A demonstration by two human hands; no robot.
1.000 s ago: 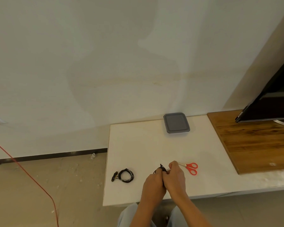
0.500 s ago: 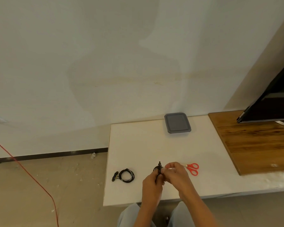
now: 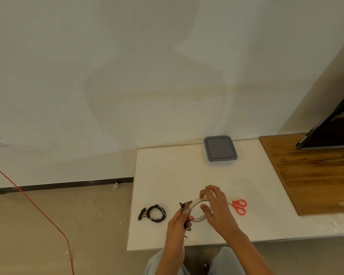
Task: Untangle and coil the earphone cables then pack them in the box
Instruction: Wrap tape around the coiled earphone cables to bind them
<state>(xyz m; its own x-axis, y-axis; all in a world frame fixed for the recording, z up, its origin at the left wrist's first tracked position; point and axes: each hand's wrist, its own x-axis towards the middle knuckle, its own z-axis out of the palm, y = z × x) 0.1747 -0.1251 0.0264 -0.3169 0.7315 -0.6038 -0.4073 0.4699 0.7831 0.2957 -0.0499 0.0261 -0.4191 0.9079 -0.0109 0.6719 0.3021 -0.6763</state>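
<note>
My left hand [image 3: 178,222] grips a bundled black earphone cable [image 3: 185,205] above the front of the white table [image 3: 177,171]; part of the cable is hidden in my fist. My right hand [image 3: 214,207] holds a roll of clear tape [image 3: 195,203] beside it, fingers on the rim and thumb inside the ring. A second black earphone cable [image 3: 156,212], coiled, lies on the table to the left of my hands. The grey lidded box [image 3: 219,148] stands shut at the table's far edge by the wall.
Red-handled scissors [image 3: 239,206] lie just right of my right hand. A wooden board [image 3: 314,171] covers the table's right part, with a dark screen [image 3: 334,133] above it. A red cord [image 3: 38,205] crosses the floor on the left.
My hands have parted slightly. The right hand has taken up the tape roll, which was not seen before, and holds it next to the cable bundle in the left hand.
</note>
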